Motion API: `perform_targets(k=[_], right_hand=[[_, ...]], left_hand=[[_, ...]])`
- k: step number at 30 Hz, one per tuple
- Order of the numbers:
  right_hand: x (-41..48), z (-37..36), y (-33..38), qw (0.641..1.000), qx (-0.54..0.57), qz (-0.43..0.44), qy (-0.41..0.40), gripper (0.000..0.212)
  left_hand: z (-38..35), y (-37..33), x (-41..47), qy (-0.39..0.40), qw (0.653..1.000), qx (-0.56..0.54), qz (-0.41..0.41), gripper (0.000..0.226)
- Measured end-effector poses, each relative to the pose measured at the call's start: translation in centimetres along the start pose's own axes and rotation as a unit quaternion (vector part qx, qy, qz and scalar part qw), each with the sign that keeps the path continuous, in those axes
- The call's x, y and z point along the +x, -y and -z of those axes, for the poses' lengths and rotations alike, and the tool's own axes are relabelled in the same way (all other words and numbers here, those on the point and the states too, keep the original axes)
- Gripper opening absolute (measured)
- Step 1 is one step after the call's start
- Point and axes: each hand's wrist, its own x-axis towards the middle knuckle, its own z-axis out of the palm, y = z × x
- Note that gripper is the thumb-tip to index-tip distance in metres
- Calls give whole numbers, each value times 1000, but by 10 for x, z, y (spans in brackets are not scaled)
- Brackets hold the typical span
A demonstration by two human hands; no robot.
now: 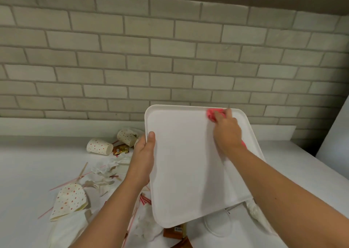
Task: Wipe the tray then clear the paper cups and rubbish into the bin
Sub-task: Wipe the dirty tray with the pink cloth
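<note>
Wiping is the step in hand. The tray (185,164), white and rimmed, is held tilted above the table (28,172), far edge raised toward the brick wall (132,59), near corner low over the litter. The left hand (143,153) grips the tray's left rim, thumb on the upper face, fingers hidden behind. The right hand (226,132) curls round a pink cloth (212,114) and presses it into the tray's far right corner, just inside the rim.

Handling, as judged: the tray looks stiff, light and smooth, probably plastic, since one hand carries it without visible bending. A smooth face may slip, so the rim is the sound hold, at mid-edge and opposite the wiping pressure.

Dotted cups (99,146) lie on their sides left of the tray, and a crushed cup (69,200) lies flat beside the left forearm. Being paper, they should be light and easily dented, so they are best taken round the body. Tissue (109,167), thin pink straws (71,180) and brown sachets (120,149) are scattered among them. A clear lid (219,225) lies below the tray's near edge.

Writing: a barcode shows on a brown packet (175,231) under the tray, and a smaller one on a sachet. No brand or word is legible. No bin is in view.
</note>
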Motion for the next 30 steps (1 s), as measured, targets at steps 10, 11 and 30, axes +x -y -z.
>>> perform_targets(k=[10, 11, 30], right_hand=[[36, 32, -89, 975, -145, -131, 111, 30], [36, 32, -89, 970, -160, -132, 129, 31], [-52, -15, -128, 949, -45, -195, 243, 38]], left_hand=[[-11, -12, -9, 29, 996, 30, -77, 25], [-11, -13, -10, 26, 996, 31, -82, 25], [-11, 4, -18, -36, 998, -23, -42, 20]])
